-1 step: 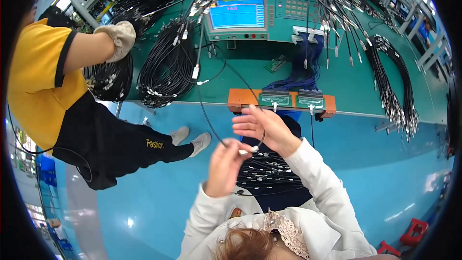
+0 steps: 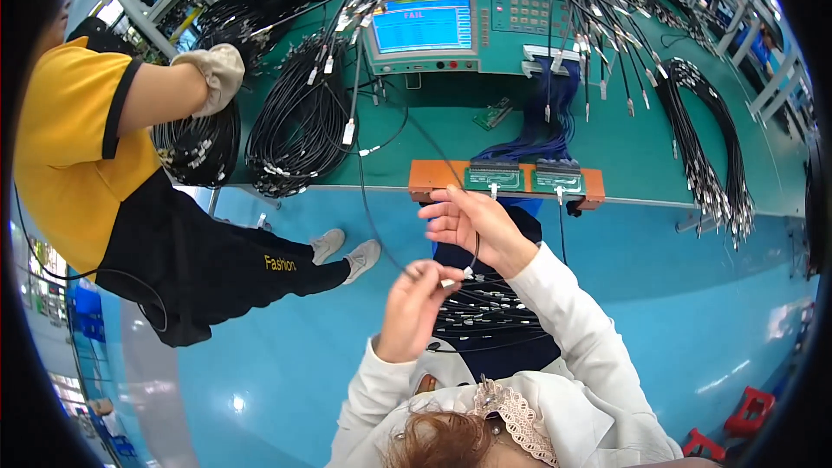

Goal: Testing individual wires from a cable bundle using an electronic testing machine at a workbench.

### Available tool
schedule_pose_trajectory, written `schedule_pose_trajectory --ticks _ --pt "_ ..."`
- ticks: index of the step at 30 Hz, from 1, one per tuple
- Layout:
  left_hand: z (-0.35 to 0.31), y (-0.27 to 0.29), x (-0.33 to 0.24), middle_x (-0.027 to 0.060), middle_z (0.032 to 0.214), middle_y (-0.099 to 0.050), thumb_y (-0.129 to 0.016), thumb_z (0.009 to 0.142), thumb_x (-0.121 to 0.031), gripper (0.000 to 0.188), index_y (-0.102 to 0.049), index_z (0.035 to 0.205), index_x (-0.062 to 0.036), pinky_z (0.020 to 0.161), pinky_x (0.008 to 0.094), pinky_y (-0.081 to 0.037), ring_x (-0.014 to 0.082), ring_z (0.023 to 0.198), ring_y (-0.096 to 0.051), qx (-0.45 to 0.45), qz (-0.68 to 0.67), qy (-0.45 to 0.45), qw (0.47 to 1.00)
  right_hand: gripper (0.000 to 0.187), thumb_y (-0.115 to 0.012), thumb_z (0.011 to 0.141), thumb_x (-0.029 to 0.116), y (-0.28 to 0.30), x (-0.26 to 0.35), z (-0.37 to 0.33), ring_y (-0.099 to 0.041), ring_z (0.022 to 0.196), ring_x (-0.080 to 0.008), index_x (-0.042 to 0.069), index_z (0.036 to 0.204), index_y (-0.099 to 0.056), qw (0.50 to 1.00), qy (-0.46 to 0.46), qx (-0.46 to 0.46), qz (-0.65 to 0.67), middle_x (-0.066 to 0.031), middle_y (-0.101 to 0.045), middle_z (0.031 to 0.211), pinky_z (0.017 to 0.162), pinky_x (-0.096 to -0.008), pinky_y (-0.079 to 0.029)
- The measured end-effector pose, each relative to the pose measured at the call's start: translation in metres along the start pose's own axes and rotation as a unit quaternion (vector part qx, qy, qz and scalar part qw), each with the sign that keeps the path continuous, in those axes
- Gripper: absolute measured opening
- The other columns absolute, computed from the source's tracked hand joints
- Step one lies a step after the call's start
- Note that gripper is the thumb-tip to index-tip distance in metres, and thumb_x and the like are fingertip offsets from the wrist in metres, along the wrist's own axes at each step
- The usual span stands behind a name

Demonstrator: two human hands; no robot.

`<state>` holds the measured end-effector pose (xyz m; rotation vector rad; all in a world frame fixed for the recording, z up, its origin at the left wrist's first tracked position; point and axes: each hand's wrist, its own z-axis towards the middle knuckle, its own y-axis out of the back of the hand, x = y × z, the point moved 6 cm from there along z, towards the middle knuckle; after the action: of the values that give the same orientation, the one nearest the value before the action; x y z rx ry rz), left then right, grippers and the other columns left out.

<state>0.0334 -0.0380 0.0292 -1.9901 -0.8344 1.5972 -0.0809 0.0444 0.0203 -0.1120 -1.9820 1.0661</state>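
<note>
My left hand is closed in a pinch on a white connector at the end of a thin black cable. That cable rises from the fingers towards the bench. Just right and farther off, my right hand has its fingers loosely curled around another stretch of black cable. A second white connector hangs below this palm, close to the left fingertips. Under my hands, a bundle of black cables with white ends lies across my lap.
A tester with a lit screen stands on the green bench. An orange fixture with two green boards sits at its front edge. Cable coils and a hanging bundle flank it. A person in yellow stands left; red stools are right.
My left hand has shifted slightly to the right with the connector, and the second connector has moved a little to the right. My right hand stays nearly in place.
</note>
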Motion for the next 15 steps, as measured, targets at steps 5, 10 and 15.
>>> schedule_pose_trajectory --ticks 5,10,15 --pt "0.011 0.069 -0.033 0.0049 0.085 -0.059 -0.052 0.094 -0.018 0.016 -0.052 0.1 -0.0033 0.074 0.0284 -0.047 0.0149 0.077 -0.058 -0.101 -0.122 -0.001 0.987 0.036 -0.032 0.101 0.026 -0.008 -0.009 -0.053 -0.048 0.043 -0.0125 -0.004 0.104 -0.051 0.998 -0.053 0.021 -0.019 -0.0119 -0.06 0.068 0.045 -0.0261 -0.042" --pt "0.052 0.111 -0.106 -0.0012 0.068 -0.039 -0.049 0.096 -0.02 0.02 -0.05 0.101 -0.001 0.051 0.0212 -0.031 0.0069 0.054 -0.033 -0.063 -0.205 0.042 0.976 0.032 -0.038 0.099 0.027 0.005 -0.049 -0.138 -0.063 0.083 -0.0218 0.0 0.098 -0.055 0.989 -0.125 0.085 0.0 -0.013 -0.064 0.09 0.086 -0.0357 -0.049" --pt "0.028 0.1 -0.147 -0.0031 0.059 -0.036 -0.034 0.101 -0.023 0.024 -0.049 0.1 -0.003 0.043 0.0216 -0.027 0.0046 0.043 -0.028 -0.032 -0.052 -0.061 0.996 0.028 -0.046 0.096 0.015 0.014 -0.016 -0.197 -0.062 0.098 -0.0281 -0.007 0.1 -0.062 0.919 0.024 0.226 -0.323 -0.0155 -0.066 0.099 0.098 -0.044 -0.042"
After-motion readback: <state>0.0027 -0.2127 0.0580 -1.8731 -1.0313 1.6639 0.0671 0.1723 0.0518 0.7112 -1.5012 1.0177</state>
